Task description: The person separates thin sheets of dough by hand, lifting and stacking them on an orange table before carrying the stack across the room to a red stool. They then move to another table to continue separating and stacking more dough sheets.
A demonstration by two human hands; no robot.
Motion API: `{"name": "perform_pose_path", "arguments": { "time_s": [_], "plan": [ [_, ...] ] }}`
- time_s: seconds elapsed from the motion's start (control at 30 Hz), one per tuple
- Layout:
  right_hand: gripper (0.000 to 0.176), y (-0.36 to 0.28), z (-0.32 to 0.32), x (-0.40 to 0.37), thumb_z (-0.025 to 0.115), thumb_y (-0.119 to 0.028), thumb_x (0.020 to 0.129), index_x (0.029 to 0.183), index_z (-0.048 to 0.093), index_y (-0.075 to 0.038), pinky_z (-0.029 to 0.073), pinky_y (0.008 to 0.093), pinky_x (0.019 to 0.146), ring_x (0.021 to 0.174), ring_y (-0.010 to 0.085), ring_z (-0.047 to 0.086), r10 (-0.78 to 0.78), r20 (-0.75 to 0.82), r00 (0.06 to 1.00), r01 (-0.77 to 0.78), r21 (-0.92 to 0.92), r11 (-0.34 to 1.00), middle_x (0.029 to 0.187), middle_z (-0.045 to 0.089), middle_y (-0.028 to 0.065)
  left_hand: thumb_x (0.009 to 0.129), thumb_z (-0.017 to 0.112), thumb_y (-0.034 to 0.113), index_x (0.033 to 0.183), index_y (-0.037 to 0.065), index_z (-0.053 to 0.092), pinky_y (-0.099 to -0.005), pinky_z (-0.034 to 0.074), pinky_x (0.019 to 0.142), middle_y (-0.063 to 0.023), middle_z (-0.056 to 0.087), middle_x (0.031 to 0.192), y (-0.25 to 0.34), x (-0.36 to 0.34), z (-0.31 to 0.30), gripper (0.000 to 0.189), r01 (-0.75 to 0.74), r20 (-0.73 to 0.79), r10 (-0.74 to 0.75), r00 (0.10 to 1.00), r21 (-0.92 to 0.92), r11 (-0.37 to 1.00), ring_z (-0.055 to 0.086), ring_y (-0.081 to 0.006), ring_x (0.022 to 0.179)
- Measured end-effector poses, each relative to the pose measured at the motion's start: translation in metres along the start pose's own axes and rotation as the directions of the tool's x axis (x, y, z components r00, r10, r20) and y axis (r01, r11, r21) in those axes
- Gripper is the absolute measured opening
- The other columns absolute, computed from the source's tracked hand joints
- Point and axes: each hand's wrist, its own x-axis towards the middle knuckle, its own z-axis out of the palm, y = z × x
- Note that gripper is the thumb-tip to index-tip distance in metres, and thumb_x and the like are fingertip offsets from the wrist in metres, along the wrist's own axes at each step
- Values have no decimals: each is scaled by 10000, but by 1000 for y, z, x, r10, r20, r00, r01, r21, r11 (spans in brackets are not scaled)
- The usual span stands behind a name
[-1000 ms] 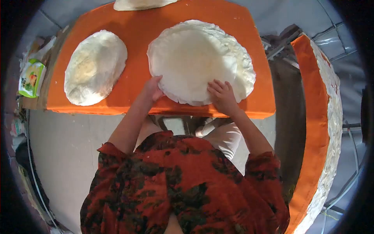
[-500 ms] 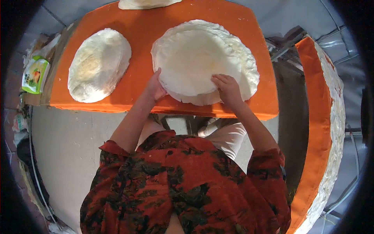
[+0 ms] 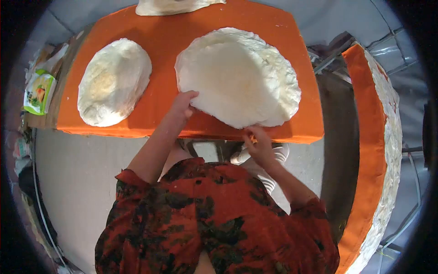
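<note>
A wide stack of thin, pale round sheets [image 3: 228, 73] lies on the orange-covered table [image 3: 159, 68], right of centre. My left hand [image 3: 184, 104] pinches the lower left edge of the top sheet between thumb and fingers. At the sheet's near edge, by the table's front, my right hand [image 3: 258, 142] has its fingertips closed on the rim. The top sheet's near edge reaches toward my right hand, and more of the pale layers show at the right.
An oval pile of pale sheets [image 3: 114, 82] lies on the table's left side, with another pale piece [image 3: 178, 5] at the far edge. A green and white packet [image 3: 39, 92] is at the left. On the right stands a second orange-covered surface [image 3: 369, 137] with pale sheets.
My right hand has moved from on top of the sheet down to its near edge. The top sheet's near edge has come toward me, and my left hand now grips its left edge.
</note>
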Motion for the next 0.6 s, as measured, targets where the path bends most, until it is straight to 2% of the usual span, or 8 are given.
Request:
{"name": "perform_pose_path", "arguments": {
  "time_s": [0.07,0.17,0.23,0.27,0.3,0.43,0.5,0.6],
  "plan": [
    [363,-4,12,-8,600,-234,877,1183,509,-62,465,435,877,998,315,574,273,313,910,-409,566,715,1141,581,133,835,540,45,1264,-40,397,-473,500,864,-182,510,1202,2,-1,13,461,-66,7,67,998,-91,994,534,-332,1080],
    [431,-11,20,-5,567,-305,912,1240,453,-51,428,449,956,1084,298,537,222,344,912,-342,939,-49,1205,547,138,824,550,41,1221,-29,438,-447,497,869,-170,517,1190,10,-20,35,418,-39,-45,37,998,-50,998,541,-323,1066],
    [468,-24,17,5,555,-329,916,1265,427,-44,395,456,1005,1145,297,503,239,240,941,-139,917,-373,1248,519,146,820,557,43,1191,-15,465,-449,477,896,-158,521,1184,25,-85,49,387,-308,238,200,951,642,702,549,-307,1054],
    [473,-26,17,6,556,-324,915,1273,420,-46,386,457,1012,1159,298,490,273,219,937,-100,915,-390,1257,510,144,818,561,44,1177,-8,479,-450,467,910,-152,522,1181,26,-111,50,372,-439,399,184,899,825,357,552,-299,1048],
    [479,-28,16,8,557,-320,914,1281,413,-47,377,458,1019,1173,300,478,301,196,933,-61,912,-405,1267,501,143,827,561,60,1171,4,491,-466,445,933,-149,519,1192,-14,-78,15,356,-370,363,183,914,556,744,541,-291,1073],
    [471,-6,23,22,588,-276,894,1275,425,-52,364,466,1024,1163,315,478,507,149,849,-42,976,-215,1248,514,139,865,562,212,1243,38,465,-506,394,979,-133,520,1239,-53,-86,-25,427,-225,299,95,949,438,870,495,-295,1162],
    [464,-9,15,24,607,-179,862,1264,432,-29,422,464,970,1114,310,519,593,94,799,-81,996,-49,1215,532,133,872,557,308,1259,51,464,-488,387,993,-116,550,1228,-65,-82,-22,474,196,146,-159,976,-284,939,517,-311,1147],
    [476,-23,-1,25,596,-121,848,1278,418,-20,452,470,933,1103,305,528,599,-48,799,-100,972,212,1235,513,142,891,516,287,1309,43,397,-574,346,1005,-127,476,1318,-29,-80,-17,498,190,89,-173,981,-236,953,479,-341,1191]
  ]
}}
